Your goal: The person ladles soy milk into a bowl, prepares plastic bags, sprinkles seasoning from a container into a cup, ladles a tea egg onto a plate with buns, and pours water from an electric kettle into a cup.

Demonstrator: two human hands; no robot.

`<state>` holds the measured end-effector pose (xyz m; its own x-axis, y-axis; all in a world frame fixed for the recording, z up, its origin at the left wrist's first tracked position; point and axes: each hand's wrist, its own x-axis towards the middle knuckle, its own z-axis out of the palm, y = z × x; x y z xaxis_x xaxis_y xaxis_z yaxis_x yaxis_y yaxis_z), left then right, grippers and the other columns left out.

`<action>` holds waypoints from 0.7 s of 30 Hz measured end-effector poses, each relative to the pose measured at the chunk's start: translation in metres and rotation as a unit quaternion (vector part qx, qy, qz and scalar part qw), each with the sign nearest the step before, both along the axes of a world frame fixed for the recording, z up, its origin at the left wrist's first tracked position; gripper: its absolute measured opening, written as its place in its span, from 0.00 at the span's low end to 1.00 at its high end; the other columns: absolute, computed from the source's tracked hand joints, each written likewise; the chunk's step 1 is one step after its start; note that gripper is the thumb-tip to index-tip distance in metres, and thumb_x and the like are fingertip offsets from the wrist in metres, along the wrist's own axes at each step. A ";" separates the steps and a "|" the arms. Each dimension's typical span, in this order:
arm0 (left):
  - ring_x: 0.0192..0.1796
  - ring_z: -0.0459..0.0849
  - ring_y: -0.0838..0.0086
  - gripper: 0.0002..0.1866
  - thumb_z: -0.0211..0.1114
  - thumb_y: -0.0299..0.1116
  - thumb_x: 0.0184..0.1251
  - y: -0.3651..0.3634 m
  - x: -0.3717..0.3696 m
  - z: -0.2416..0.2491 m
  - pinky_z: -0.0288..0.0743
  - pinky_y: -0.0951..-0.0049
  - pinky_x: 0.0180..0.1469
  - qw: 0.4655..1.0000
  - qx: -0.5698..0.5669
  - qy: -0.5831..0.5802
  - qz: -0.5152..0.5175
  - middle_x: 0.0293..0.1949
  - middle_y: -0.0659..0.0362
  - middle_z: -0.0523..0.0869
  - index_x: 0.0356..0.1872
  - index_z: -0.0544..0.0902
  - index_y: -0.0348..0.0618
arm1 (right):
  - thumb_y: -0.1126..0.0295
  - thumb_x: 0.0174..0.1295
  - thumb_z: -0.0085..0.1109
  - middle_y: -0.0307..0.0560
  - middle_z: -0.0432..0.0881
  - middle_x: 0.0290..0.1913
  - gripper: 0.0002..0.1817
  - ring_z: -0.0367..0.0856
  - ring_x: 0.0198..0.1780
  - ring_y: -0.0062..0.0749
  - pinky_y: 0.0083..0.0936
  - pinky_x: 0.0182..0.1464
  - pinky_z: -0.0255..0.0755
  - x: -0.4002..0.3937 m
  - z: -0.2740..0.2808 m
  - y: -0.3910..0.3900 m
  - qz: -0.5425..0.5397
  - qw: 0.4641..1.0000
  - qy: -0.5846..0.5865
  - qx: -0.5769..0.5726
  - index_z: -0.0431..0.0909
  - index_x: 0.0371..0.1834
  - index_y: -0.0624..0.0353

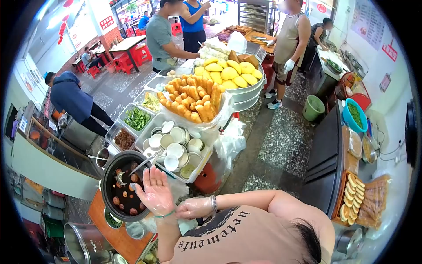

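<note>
My left hand [156, 191] is raised, palm up and fingers stretched out, beside the rim of a dark pot. Thin clear plastic shows around it, and a green band circles the wrist. My right hand [193, 207], in a clear plastic glove, is closed against the left wrist, apparently gripping the cuff of the left plastic glove; its fingertips are partly hidden. The black pot [107, 193] holds dark liquid with brown eggs [116, 200] and a metal ladle [143, 165]. Just beyond my hands, a plastic tub holds stacked small white dishes [175, 150].
Fried dough sticks [193, 99] are piled past the dishes, with yellow buns [228, 72] on a steamer behind. Tubs of chopped greens [136, 119] and brown shreds [125, 139] stand at left. Several people are around the stall; one gloved person [292, 39] stands behind. A green bin [313, 108] is at right.
</note>
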<state>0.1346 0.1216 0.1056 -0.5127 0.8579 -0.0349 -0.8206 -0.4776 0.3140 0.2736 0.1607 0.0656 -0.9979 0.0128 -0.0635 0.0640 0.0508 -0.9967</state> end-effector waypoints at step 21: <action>0.48 0.83 0.65 0.19 0.46 0.42 0.73 -0.035 0.028 -0.074 0.76 0.59 0.56 0.988 -0.073 0.031 -0.129 0.48 0.52 0.84 0.51 0.78 0.40 | 0.79 0.61 0.50 0.55 0.45 0.77 0.39 0.43 0.78 0.43 0.35 0.75 0.45 0.114 0.134 0.081 -0.329 0.841 0.078 0.423 0.45 0.76 0.57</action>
